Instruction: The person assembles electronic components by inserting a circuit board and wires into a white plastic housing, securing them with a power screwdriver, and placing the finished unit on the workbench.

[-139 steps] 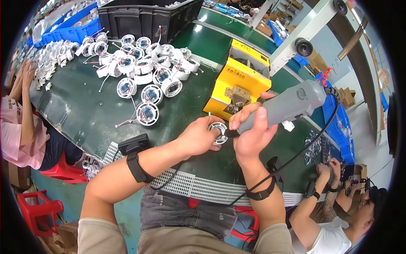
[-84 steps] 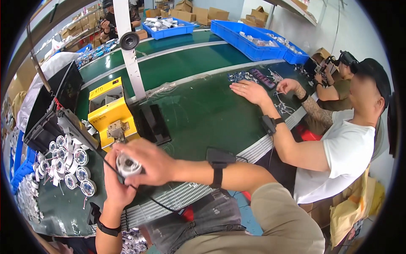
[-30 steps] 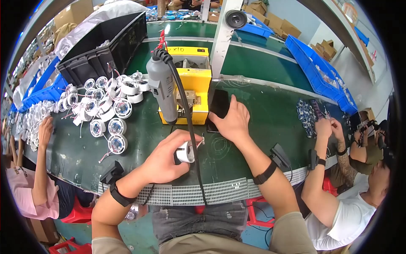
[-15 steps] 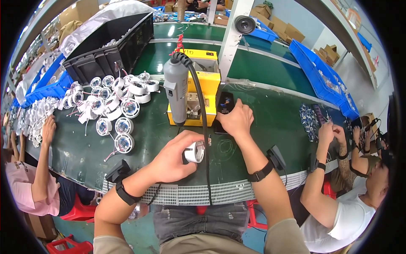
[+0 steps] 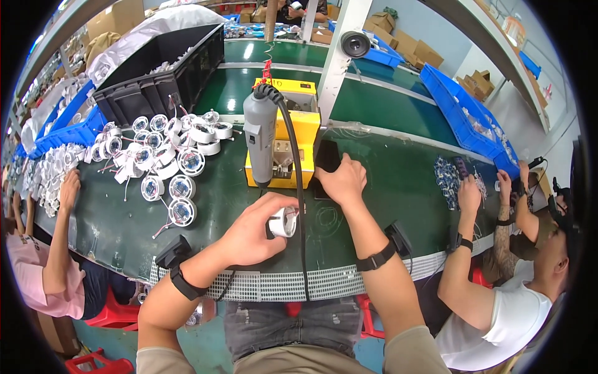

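Observation:
My left hand (image 5: pixel 258 229) is closed around a white round plastic housing (image 5: pixel 283 222), its open side turned to the right. My right hand (image 5: pixel 342 181) rests over the near end of a phone (image 5: pixel 327 156) lying on the bench, thumb and fingers at its two sides; the phone's screen is dark. Between and beyond my hands hangs a grey electric screwdriver (image 5: pixel 260 134), its black cable (image 5: pixel 299 187) looping down past the housing. Right behind it stands a yellow screw feeder (image 5: pixel 302 137). To the left lies a pile of white round housings with circuit boards and wires (image 5: pixel 182 187).
A black crate (image 5: pixel 162 75) stands at the back left, beside a blue bin (image 5: pixel 75 128). Another blue bin (image 5: pixel 464 115) is at the right, near small parts (image 5: pixel 446 181) handled by a co-worker (image 5: pixel 498 299). A second person (image 5: pixel 47 268) sits at the left. A white post (image 5: pixel 341 68) rises behind the feeder.
The phone's screen has gone from lit to dark. My right hand has shifted slightly, its fingers now drawn in at the phone. My left hand still holds the housing, turned a little.

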`<state>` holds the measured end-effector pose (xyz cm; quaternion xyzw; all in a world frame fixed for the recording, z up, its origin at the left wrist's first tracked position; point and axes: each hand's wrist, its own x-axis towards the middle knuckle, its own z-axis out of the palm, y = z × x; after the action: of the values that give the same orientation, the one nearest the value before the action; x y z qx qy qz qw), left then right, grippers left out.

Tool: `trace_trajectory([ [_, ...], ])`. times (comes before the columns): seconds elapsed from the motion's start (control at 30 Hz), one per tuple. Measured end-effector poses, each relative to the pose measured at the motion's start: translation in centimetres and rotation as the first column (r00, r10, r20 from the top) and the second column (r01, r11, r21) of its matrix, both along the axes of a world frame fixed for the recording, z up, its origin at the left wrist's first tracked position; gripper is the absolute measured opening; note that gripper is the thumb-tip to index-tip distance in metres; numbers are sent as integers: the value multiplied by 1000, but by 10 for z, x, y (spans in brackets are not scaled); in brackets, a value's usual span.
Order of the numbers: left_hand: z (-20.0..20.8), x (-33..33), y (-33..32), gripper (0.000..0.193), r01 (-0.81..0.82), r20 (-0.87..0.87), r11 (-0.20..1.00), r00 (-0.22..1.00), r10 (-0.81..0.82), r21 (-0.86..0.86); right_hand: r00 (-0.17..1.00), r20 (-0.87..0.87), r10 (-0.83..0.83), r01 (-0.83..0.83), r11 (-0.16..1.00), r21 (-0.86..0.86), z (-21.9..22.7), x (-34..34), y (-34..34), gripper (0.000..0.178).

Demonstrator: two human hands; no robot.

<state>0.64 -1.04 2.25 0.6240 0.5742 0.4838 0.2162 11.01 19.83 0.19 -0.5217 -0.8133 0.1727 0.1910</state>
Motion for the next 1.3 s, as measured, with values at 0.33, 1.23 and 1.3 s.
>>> trace_trajectory([
  [0.33,-3,-4,-1,60,47,30,997,999,-45,-64,893,-326,310,-343,938,-50,5,59,23,59],
  [1.23,-1,-7,-2,62,359,656,931,719,-229,-69,562,-433,705,-612,706,356,27,58,-41,11],
  [1.3,-6,-6,-1,67,305,655,952,724,-215,-25,666,-317,676,-531,727,436,22,55,-32,12],
])
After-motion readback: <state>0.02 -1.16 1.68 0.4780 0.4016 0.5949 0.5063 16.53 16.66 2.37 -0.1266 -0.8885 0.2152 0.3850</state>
